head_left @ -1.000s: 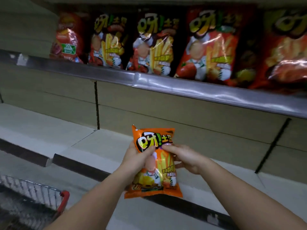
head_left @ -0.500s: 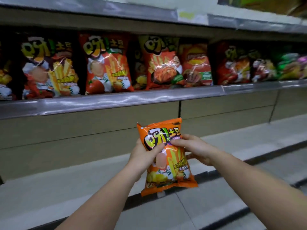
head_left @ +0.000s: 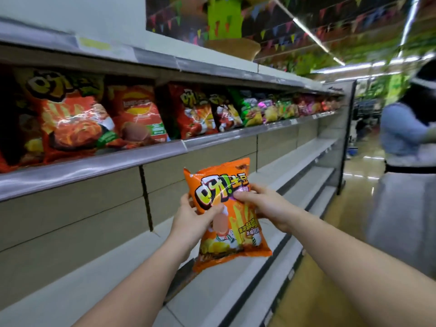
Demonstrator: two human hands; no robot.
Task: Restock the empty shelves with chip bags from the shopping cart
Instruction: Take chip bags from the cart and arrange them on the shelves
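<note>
Both hands [head_left: 230,212] grip orange chip bag [head_left: 232,234] btwn them.

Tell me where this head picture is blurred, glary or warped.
Head view: the orange chip bag gripped by the left hand and right hand is fairly sharp; the red foil bags on the stocked upper shelf are smeared with white glare; the person in a blue top at right is blurred; the grey shelf rail bows from wide-angle distortion.
</note>
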